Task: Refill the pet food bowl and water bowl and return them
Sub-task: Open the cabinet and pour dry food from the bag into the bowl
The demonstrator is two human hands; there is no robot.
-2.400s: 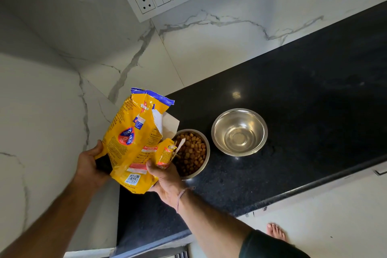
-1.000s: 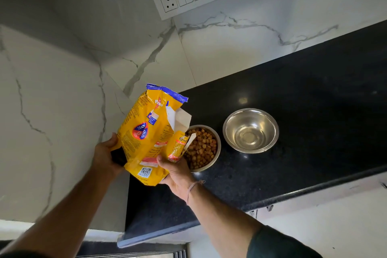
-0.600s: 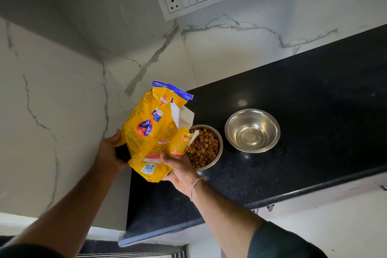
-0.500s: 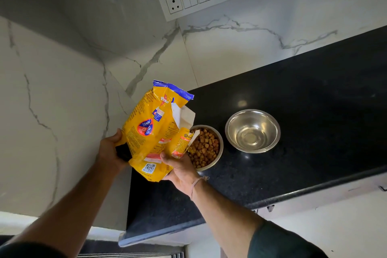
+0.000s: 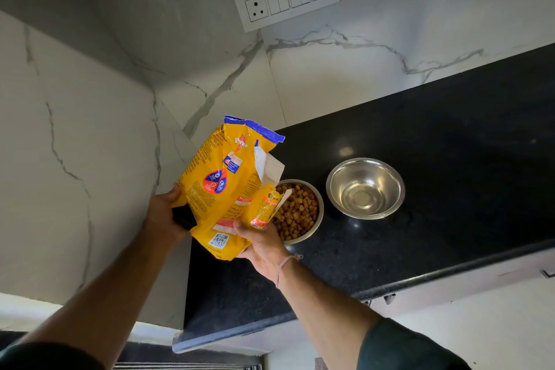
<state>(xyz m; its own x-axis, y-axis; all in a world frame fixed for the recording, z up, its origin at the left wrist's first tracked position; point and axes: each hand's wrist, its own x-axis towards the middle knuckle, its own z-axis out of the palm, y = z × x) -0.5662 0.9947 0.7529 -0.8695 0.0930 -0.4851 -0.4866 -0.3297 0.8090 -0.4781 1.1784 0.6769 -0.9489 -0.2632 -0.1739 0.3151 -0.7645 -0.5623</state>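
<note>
Fairly bright, soft, even light. A small glare spot sits on the black counter (image 5: 465, 177) just behind the bowl (image 5: 365, 188), whose steel rim gleams. The wall (image 5: 345, 78) above and left of the bowl falls into grey shadow. Wide-angle bending curves the counter edge; focus is sharp.

black polished countertop (image 5: 450, 144) in a marble corner. on it, side by side but apart — steel bowl of kibble (image 5: 303, 238), second steel bowl (image 5: 365, 186).

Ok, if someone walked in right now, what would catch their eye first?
The bright yellow food bag, gripped by the left hand at its side and the right hand under its bottom, above the left end of the black counter. Right beside it stands a steel bowl filled with brown kibble, and further right a second shiny steel bowl.
</note>
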